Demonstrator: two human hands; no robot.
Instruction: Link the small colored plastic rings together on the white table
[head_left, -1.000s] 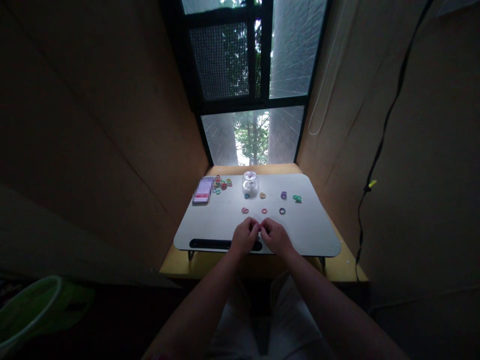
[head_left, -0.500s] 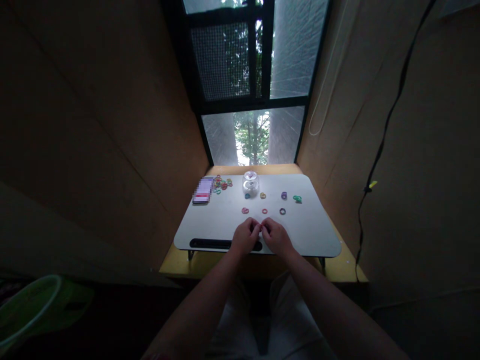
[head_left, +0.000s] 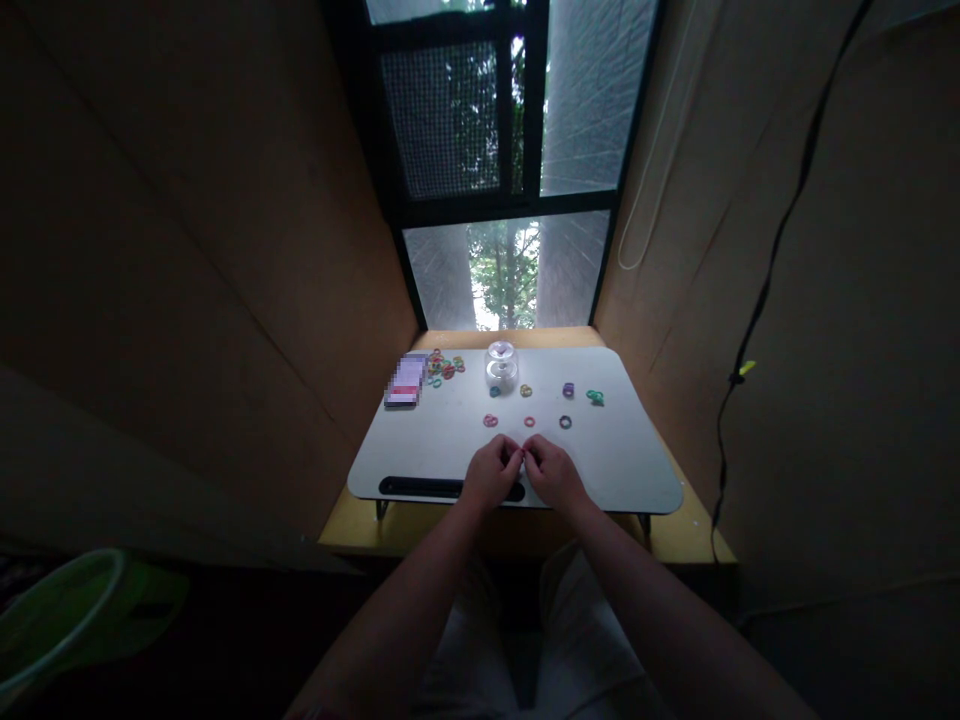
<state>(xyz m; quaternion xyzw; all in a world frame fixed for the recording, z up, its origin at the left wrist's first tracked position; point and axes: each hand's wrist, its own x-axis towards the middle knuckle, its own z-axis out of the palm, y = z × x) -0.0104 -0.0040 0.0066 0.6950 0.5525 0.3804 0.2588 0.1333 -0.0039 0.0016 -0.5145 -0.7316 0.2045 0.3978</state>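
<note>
My left hand (head_left: 491, 472) and my right hand (head_left: 553, 472) meet fingertip to fingertip over the near part of a white lap table (head_left: 420, 440). Both are closed, pinching a small red hair tie (head_left: 523, 455) that the fingers mostly hide. Just beyond them lie a pink pair of hair ties (head_left: 490, 421), a single pink-red one (head_left: 529, 422) and a dark one (head_left: 565, 422). Farther back are blue (head_left: 494, 392), yellow (head_left: 526, 391), purple (head_left: 568, 390) and green hair ties (head_left: 595, 397).
A clear round jar (head_left: 501, 368) stands at the back middle. To its left is a mixed heap of hair ties (head_left: 448, 368), beside a phone (head_left: 406, 382). A black slot (head_left: 420, 488) runs along the near edge. On the floor at left sits a green basket (head_left: 150, 600).
Both hands stay in nearly the same place, fingertips together. The red hair tie shows a little less between the fingers. Everything on the table lies as before.
</note>
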